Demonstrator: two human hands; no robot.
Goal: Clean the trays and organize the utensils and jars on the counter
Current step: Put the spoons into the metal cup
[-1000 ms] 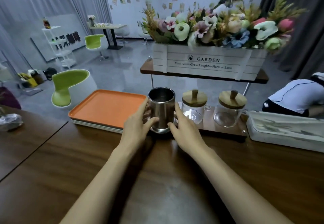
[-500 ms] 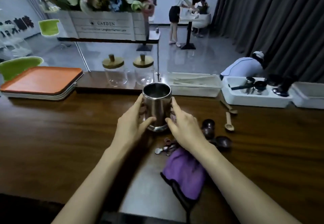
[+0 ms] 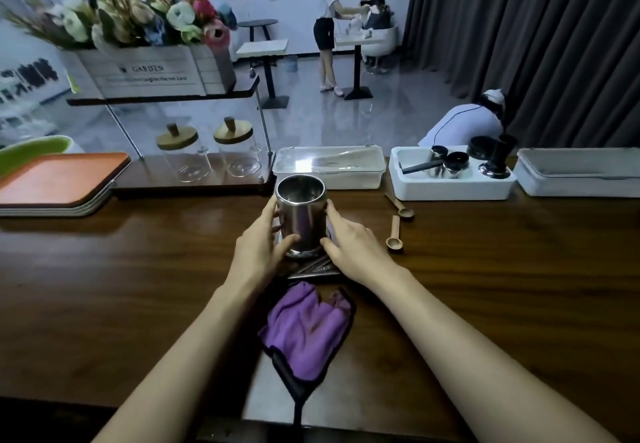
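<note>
It looked like a café or coffee bar. A long dark wooden counter (image 3: 502,286) carried a stack of orange serving trays (image 3: 59,175) at ten o'clock, two clear glass jars with wooden lids (image 3: 183,158) at eleven, and a white plastic bin of black and steel coffee tools (image 3: 450,192) at one. Beyond, at twelve, small white-topped pedestal tables (image 3: 262,48) stood on a glossy grey floor (image 3: 398,120). At eleven, a white wooden "GARDEN" planter of flowers (image 3: 145,73) sat on a raised shelf.
</note>
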